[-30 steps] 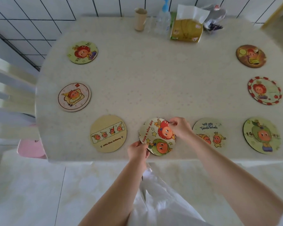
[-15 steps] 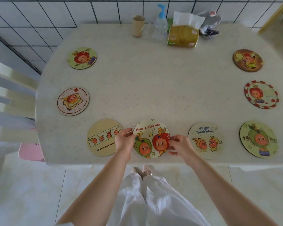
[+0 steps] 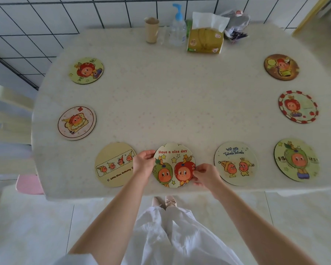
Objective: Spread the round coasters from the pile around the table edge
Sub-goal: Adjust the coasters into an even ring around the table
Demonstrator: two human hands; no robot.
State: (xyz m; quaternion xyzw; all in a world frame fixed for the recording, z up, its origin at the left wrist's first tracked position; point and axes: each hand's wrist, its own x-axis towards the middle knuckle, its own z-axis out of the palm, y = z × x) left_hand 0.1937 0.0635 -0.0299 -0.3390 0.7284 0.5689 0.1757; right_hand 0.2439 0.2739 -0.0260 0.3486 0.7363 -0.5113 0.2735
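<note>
Table: pale cream speckled top with rounded corners, filling the middle of the frame.
Wall: white square tiles with dark grout, across the top of the frame and down the upper left.
Floor: large glossy pale tiles with thin seams, lower part of the frame, reflecting soft daylight.
Chair: white slatted back at the left edge, just beside the table.
Pink seat: at lower left, partly under the table's near corner.
Yellow wooden frame: slanting strip, upper right corner.
Light: even, diffuse, no hard shadows.
</note>
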